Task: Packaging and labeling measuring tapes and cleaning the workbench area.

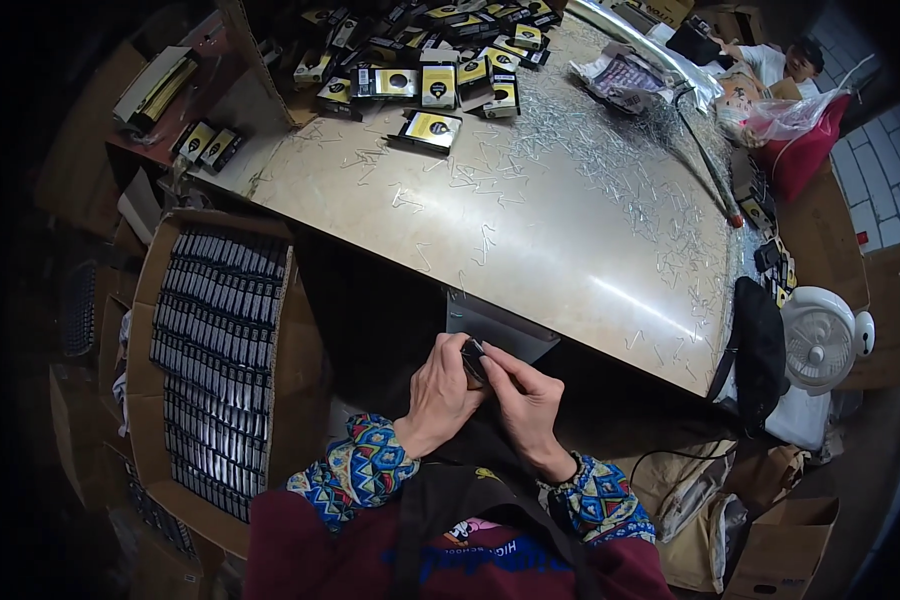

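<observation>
Grasping a small black item (473, 360) (possibly a box, mostly hidden) between left hand (438, 390) and right hand (526, 400). Risking a drop short of the counter (560, 255) through fingertip-only grip.

Both hands (437, 388) close together, fingers (513, 368) curled

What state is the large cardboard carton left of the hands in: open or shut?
Open: the cardboard carton has rows of small dark boxes showing inside.
</observation>
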Motion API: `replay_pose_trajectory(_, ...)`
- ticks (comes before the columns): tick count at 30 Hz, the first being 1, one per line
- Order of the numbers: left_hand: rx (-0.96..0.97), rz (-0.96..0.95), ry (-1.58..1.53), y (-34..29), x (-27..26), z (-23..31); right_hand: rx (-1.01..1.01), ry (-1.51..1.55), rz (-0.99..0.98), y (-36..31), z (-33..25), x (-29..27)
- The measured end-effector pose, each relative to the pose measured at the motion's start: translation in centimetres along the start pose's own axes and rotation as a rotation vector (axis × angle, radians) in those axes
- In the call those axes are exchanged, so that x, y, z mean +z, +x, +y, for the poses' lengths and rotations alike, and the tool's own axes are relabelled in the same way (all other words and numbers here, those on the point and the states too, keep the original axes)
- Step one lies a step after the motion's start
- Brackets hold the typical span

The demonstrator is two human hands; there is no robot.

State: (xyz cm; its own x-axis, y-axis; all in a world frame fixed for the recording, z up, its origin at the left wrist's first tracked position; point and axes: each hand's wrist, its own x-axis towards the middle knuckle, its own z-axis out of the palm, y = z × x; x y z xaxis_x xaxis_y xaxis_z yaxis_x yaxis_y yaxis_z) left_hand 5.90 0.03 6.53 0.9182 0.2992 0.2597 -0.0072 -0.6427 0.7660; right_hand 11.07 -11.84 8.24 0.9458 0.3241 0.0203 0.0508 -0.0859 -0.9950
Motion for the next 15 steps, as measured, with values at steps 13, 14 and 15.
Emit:
replay_pose_trajectory(13, -0.130, -0.233, -0.233, 2.4, -3.5, 0.7, -0.696, -0.437, -0.097, 2.3, 1.7, -0.5)
replay_pose_trajectory(14, -0.068, -0.283, -0.230, 3.3, -4.0, 0.1, -0.586, -0.419, -0.102, 2.4, 1.0, -1.0)
replay_pose_trajectory(15, 0.054, -0.170, -0.045, 4.6, -4.8, -0.9, -0.491, -0.426, -0.103, 2.1, 0.2, -1.2)
